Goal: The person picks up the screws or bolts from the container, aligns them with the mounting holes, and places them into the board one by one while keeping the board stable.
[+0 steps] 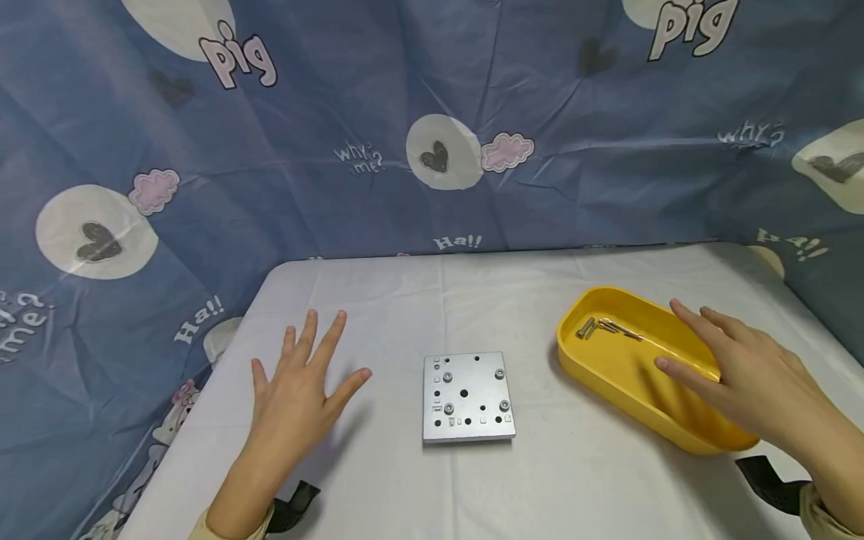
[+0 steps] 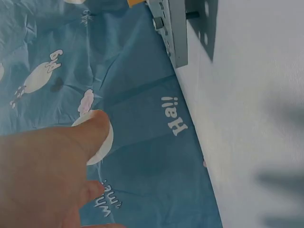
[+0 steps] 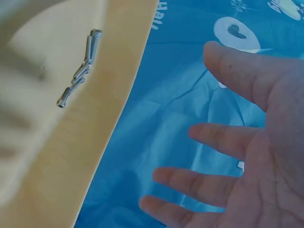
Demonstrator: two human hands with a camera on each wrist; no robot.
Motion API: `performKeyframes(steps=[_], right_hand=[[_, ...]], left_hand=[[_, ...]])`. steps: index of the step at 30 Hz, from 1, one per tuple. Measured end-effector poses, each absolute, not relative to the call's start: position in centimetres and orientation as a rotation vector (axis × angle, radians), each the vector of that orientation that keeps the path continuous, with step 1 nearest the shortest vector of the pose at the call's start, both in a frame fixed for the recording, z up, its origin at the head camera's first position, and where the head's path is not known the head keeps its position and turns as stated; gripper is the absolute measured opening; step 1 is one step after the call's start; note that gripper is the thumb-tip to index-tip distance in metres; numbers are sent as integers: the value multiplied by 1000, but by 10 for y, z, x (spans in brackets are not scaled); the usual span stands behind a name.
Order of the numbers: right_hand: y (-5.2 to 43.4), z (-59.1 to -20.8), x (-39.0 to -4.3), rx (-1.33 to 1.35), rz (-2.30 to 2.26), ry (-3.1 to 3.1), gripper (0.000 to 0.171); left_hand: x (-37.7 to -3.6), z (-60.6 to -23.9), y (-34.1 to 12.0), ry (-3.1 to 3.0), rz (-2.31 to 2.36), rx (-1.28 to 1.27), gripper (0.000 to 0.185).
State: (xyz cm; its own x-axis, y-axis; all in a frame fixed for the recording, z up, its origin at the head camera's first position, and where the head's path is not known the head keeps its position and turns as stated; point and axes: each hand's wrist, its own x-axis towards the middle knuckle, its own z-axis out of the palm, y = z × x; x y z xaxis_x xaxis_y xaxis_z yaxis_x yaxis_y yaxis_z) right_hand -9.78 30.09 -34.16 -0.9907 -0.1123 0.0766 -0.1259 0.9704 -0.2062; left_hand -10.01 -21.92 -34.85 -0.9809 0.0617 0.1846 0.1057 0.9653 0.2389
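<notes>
A square silver metal plate with drilled holes lies in the middle of the white-covered table; socket head screws sit in it near its corners. To its left my left hand hovers with fingers spread, holding nothing. My right hand is held over the right part of a yellow tray, its fingers apart and nothing in them. Several loose screws lie together at the tray's far left end. The right wrist view shows these screws more closely, beside the outstretched fingers.
A white cloth covers the table. Behind and left of it hangs a blue printed curtain. Black straps show at both wrists.
</notes>
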Motion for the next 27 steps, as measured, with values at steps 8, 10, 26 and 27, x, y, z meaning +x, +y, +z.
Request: performKeyframes(steps=[8,10,26,27], right_hand=[[305,-331,-116,221,333,-3169,84],[307,-330,-122,235,341,-3190,82],[312,-340,-175,417,402,-3291,66],[312,-342,-177,409,411,-3308,66]], left_hand=[[-105,-352,-214,-2978,-544,-195,87],[-107,-355,-212,-2967,-596,-233,86],[-123,-388,-193,-3011,-1038,-494,94],[-124,-390,-192,-3025,-1063,-488,95]])
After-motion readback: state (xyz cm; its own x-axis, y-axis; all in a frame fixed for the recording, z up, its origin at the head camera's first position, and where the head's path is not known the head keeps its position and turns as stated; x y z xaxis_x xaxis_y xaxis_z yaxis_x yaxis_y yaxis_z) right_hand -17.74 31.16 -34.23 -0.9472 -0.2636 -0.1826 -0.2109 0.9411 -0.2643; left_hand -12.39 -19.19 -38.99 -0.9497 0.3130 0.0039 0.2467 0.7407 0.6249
